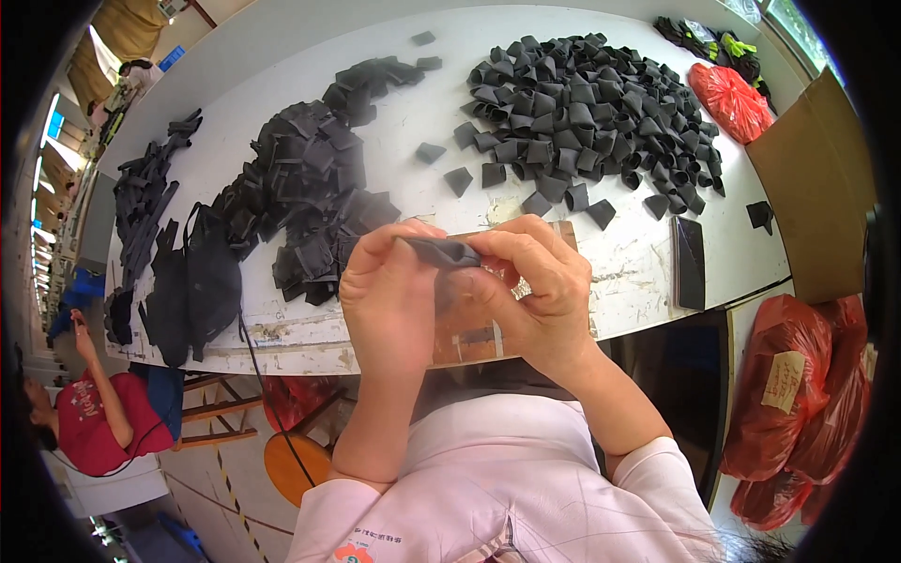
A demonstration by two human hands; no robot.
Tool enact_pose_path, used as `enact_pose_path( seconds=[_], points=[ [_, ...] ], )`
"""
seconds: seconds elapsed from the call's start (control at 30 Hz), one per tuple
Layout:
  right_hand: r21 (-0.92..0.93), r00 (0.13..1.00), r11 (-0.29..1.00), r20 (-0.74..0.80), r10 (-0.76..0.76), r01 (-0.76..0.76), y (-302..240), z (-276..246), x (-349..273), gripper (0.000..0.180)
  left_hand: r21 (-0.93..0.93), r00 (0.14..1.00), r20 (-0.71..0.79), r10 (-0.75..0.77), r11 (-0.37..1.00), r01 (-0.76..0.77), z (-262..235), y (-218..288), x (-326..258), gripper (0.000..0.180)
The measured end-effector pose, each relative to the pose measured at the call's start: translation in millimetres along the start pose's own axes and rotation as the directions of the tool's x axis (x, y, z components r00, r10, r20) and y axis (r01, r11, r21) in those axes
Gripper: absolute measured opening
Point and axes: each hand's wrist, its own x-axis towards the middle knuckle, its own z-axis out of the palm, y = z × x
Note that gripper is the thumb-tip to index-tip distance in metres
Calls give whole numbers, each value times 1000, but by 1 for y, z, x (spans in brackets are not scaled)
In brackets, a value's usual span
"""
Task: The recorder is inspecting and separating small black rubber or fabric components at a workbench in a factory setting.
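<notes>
Dark fabric piece between both hands

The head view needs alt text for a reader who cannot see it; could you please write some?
Seen from above, the left hand and right hand pinch a small dark fabric piece between their fingertips over a white worktable. Behind them lie a pile of folded dark pieces and a heap of flat ones.

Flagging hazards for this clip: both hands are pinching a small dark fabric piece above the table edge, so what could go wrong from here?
The fabric piece is held only by fingertips of the left hand and right hand over the table edge; a slip could drop it to the floor. The phone lies close to that edge and might get knocked off. The two piles, flat pieces and folded pieces, could get mixed.
</notes>
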Motion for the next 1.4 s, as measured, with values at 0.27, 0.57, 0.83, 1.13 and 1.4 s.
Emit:
enact_pose_path(
  seconds=[0.27,0.57,0.83,1.13,1.4],
  points=[
    [-43,994,994,-19,-104,103,15,2,-2,13,-221,987,-58,-152,966,135,-4,-1,-13,12],
    [226,934,921,244,261,-317,2,-19,17,7,496,989,-145,-6,865,78,-28,-18,4,18],
    [339,799,733,110,592,-590,45,-27,-22,34,990,983,-8,-181,-140,-18,-59,-79,18,38],
    [85,686,705,337,645,-705,52,0,-73,36,980,984,166,71,98,-172,-69,-64,-3,6],
    [712,562,-114,633,532,-693,51,33,-78,22,206,945,-210,-252,933,295,-54,-18,-75,23]
  ],
)
